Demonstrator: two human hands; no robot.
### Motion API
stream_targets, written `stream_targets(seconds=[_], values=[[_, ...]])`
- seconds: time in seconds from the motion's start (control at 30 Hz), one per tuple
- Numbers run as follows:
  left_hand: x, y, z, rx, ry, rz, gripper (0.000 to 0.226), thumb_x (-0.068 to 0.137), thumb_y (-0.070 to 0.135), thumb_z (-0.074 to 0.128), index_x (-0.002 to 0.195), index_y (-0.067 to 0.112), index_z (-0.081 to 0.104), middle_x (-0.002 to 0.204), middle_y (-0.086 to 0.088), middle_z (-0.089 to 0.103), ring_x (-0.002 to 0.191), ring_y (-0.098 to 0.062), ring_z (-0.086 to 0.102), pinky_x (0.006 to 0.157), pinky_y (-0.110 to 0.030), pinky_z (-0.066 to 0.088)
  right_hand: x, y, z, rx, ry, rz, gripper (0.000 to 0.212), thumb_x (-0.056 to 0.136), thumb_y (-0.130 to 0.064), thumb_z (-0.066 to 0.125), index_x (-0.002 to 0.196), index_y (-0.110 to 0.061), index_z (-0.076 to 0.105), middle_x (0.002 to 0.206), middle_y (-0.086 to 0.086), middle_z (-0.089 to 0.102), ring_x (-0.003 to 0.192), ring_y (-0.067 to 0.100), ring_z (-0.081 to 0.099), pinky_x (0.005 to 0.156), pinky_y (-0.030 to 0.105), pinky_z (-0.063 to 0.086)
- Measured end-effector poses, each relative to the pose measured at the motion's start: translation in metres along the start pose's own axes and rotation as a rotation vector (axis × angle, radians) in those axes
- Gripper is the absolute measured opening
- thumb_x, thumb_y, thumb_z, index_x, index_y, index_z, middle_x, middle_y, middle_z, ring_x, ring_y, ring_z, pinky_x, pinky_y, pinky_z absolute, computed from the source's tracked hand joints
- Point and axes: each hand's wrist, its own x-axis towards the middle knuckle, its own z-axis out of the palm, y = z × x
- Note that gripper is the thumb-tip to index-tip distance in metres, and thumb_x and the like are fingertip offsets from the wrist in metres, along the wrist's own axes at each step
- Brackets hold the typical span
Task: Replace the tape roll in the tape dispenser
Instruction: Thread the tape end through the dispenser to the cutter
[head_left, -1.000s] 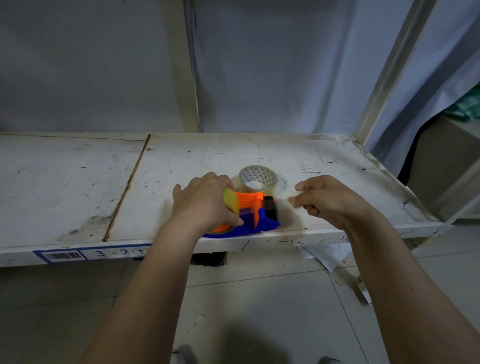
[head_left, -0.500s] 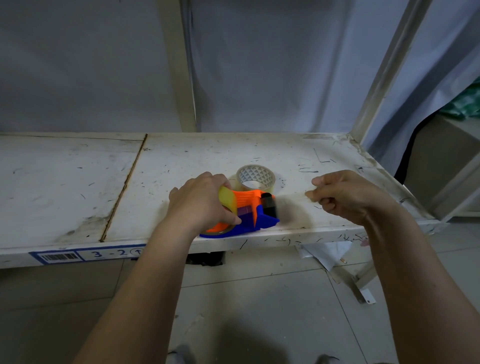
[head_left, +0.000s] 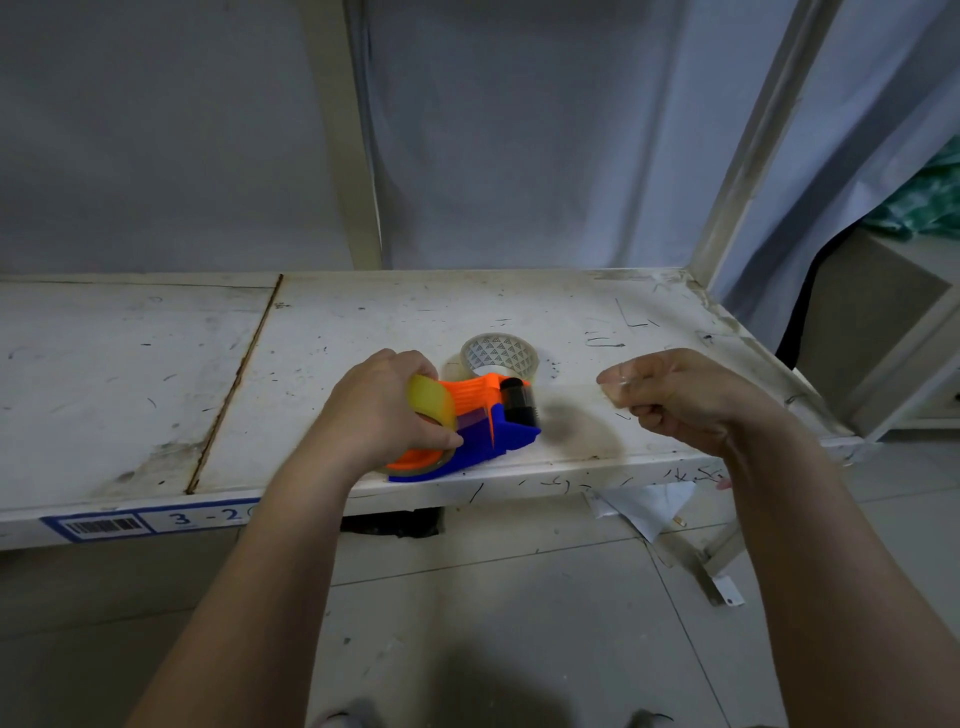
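Observation:
An orange and blue tape dispenser (head_left: 480, 423) lies near the front edge of a white shelf (head_left: 156, 374). A yellowish tape roll (head_left: 431, 402) sits in it. My left hand (head_left: 379, 410) grips the roll and the dispenser from the left. A thin clear strip of tape (head_left: 566, 385) runs from the dispenser's black roller to my right hand (head_left: 680, 395), whose fingers pinch its end. A nearly spent clear roll (head_left: 498, 356) with a patterned white core lies flat just behind the dispenser.
The shelf's front lip carries a barcode label (head_left: 104, 526) reading 3-2. Upright posts (head_left: 348, 145) rise at the back and at the right corner. Grey sheeting hangs behind. Paper scraps (head_left: 644, 506) and a metal bracket (head_left: 717, 582) lie on the tiled floor below.
My right hand has moved to the right, away from the dispenser, drawing the tape strip out longer. My left hand has stayed on the dispenser.

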Motion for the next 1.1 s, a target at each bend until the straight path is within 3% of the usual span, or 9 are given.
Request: stream_targets(seconds=[0.23,0.37,0.53,0.63,0.73,0.87,0.97,1.1], values=[[-0.005,-0.013,0.0,-0.274,0.033,-0.003,0.061,0.056,0.04,0.085,0.107,0.035,0.053,0.111,0.009,0.051,0.098,-0.017,0.049,0.066,-0.029,0.044,0.001,-0.003,0.011,0.069,-0.025,0.024,0.015,0.081,0.009,0.059,0.081,-0.002,0.069,0.05,-0.008,0.061,0.053,0.007,0.039,0.044,0.014,0.032],[-0.006,-0.018,0.004,-0.46,0.042,0.016,0.055,0.057,0.036,0.085,0.103,0.034,0.055,0.102,0.014,0.054,0.093,-0.014,0.054,0.067,-0.029,0.049,0.0,-0.005,0.016,0.176,-0.065,0.04,0.01,0.083,0.001,0.064,0.077,-0.007,0.067,0.059,-0.001,0.056,0.053,0.007,0.039,0.044,0.014,0.032],[-0.005,-0.019,0.012,-0.777,0.006,-0.002,0.056,0.055,0.025,0.087,0.104,0.024,0.061,0.101,0.002,0.064,0.087,-0.017,0.063,0.064,-0.026,0.052,0.001,-0.006,0.035,0.3,-0.093,-0.01,0.015,0.085,-0.001,0.061,0.074,-0.011,0.065,0.062,-0.001,0.056,0.053,0.007,0.039,0.043,0.014,0.033],[-0.002,-0.023,0.018,-1.013,-0.062,-0.047,0.059,0.047,0.026,0.089,0.101,0.02,0.065,0.103,-0.006,0.068,0.086,-0.021,0.067,0.067,-0.032,0.055,0.001,-0.009,0.06,0.251,0.021,-0.217,0.017,0.087,-0.005,0.061,0.073,-0.015,0.062,0.066,-0.003,0.056,0.055,0.004,0.045,0.051,0.016,0.036],[0.0,-0.025,0.022,-1.186,-0.127,-0.102,0.053,0.054,0.019,0.085,0.103,0.013,0.065,0.101,-0.011,0.069,0.084,-0.022,0.068,0.073,-0.035,0.057,0.0,-0.009,0.085,-0.057,0.355,-0.532,0.014,0.088,-0.013,0.062,0.076,-0.019,0.061,0.072,-0.01,0.061,0.063,-0.001,0.054,0.059,0.014,0.042],[0.0,-0.023,0.024,-1.317,-0.218,-0.109,0.039,0.065,0.012,0.077,0.101,0.009,0.064,0.083,-0.006,0.073,0.072,-0.017,0.071,0.062,-0.031,0.058,0.004,0.009,0.105,-0.521,0.764,-1.035,0.016,0.088,-0.021,0.057,0.082,-0.009,0.065,0.077,0.001,0.067,0.075,0.012,0.047,0.062,0.017,0.035],[0.001,-0.025,0.026,-1.342,-0.262,-0.116,0.033,0.066,0.014,0.071,0.099,0.011,0.065,0.082,-0.007,0.073,0.074,-0.02,0.07,0.066,-0.035,0.058,0.012,0.02,0.112,-0.647,0.861,-1.263,0.011,0.09,-0.02,0.057,0.088,-0.011,0.061,0.079,0.009,0.07,0.075,0.017,0.047,0.063,0.021,0.037],[0.001,-0.027,0.029,-1.37,-0.315,-0.142,0.035,0.06,0.019,0.079,0.093,0.014,0.067,0.086,-0.008,0.072,0.081,-0.022,0.069,0.073,-0.038,0.058,0.015,0.027,0.113,-0.644,0.865,-1.327,0.021,0.095,-0.021,0.051,0.088,-0.006,0.064,0.081,0.013,0.071,0.074,0.023,0.056,0.061,0.026,0.046]])
